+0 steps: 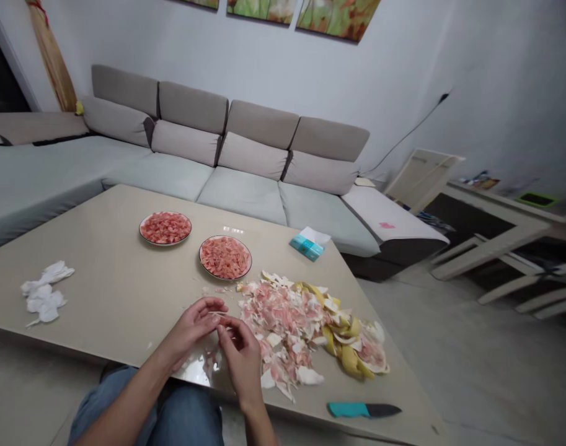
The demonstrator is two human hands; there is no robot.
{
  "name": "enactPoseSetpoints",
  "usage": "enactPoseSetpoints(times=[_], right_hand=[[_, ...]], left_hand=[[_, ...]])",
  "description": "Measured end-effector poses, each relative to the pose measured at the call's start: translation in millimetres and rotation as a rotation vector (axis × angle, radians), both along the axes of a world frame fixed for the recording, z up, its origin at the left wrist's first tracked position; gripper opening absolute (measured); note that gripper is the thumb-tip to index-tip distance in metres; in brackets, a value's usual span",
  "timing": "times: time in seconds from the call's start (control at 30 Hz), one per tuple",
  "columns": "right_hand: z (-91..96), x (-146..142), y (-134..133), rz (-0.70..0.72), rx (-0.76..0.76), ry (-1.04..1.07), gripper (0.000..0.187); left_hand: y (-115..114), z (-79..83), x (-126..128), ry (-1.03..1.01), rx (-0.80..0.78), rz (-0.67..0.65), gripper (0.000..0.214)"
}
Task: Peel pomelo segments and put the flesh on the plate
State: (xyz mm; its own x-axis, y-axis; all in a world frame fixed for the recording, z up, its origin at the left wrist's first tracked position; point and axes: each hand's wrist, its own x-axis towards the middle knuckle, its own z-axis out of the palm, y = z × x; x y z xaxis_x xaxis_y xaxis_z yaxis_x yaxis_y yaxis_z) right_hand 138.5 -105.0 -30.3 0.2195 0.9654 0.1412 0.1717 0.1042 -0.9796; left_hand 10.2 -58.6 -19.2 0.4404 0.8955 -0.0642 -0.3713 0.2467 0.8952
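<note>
My left hand (196, 325) and my right hand (242, 356) meet at their fingertips above the near edge of the table. Both have curled, pinching fingers. A thin pale bit shows between them, too small to name. Just right of my right hand spreads a heap of pinkish pomelo membranes (283, 316) with white pith. Yellow pomelo peels (352, 353) lie at the heap's right side. Beyond my hands stands a plate of pink pomelo flesh pieces (225, 257); a second plate of redder flesh pieces (165, 228) is farther back and left.
A knife with a teal handle (350, 409) lies at the table's near right, its dark blade pointing right. Crumpled white tissues (45, 291) are at the left. A blue tissue pack (309, 243) sits near the far right edge. Behind the table (106, 260) runs a grey sofa (245, 192).
</note>
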Motion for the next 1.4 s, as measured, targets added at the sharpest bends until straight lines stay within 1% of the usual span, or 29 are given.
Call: enactPoseSetpoints(times=[0.07,0.13,0.23,0.33,0.43,0.47,0.53,0.6,0.67,0.73,0.9,0.97,1.1,1.17,1.3,1.4], right_hand=[[4.6,5,-3,0.021,0.029,-0.069,0.015],[6.8,10,-5,0.033,0.057,-0.113,0.016],[3.7,15,-8,-0.004,0.11,-0.105,0.022],[-6.1,21,-8,-0.104,0.153,-0.087,0.025],[-14.4,27,-8,-0.188,0.127,-0.13,0.026],[-15.1,29,-8,-0.185,0.101,-0.153,0.026],[-12.7,30,-8,-0.134,0.046,-0.193,0.024],[-7.1,27,-8,-0.088,0.019,-0.204,0.018],[-1.1,21,-8,-0.084,0.034,-0.194,0.014],[3.0,15,-8,-0.106,0.058,-0.186,0.015],[4.8,9,-6,-0.16,0.102,-0.197,0.017],[4.4,9,-6,-0.159,0.12,-0.218,0.016],[4.8,11,-7,-0.141,0.133,-0.25,0.015],[5.8,11,-8,-0.125,0.137,-0.257,0.015],[8.3,13,-8,-0.08,0.159,-0.276,0.016],[9.1,13,-8,-0.07,0.145,-0.323,0.015]], left_hand=[[1,-3.8,0,0.118,0.066,0.028,0.026],[1,-5.9,0,0.183,0.098,0.04,0.023],[0,-3.9,1,0.194,0.057,0.039,0.025],[-1,0.9,1,0.164,-0.001,0.045,0.026],[-1,3.7,1,0.125,-0.083,0.069,0.029],[-1,4.0,0,0.108,-0.114,0.07,0.03],[-1,3.9,0,0.067,-0.156,0.068,0.029],[-1,3.0,1,0.029,-0.157,0.066,0.027],[-2,1.2,1,0.012,-0.135,0.07,0.026],[-1,-1.3,1,0.022,-0.106,0.066,0.027],[0,-7.2,3,0.135,0.002,0.04,0.026],[0,-8.5,4,0.185,0.062,0.068,0.024],[0,-10.3,6,0.306,0.22,0.181,0.018],[0,-11.2,5,0.364,0.284,0.209,0.016],[-1,-11.4,2,0.417,0.327,0.227,0.012],[-2,-8.2,0,0.442,0.348,0.22,0.008]])
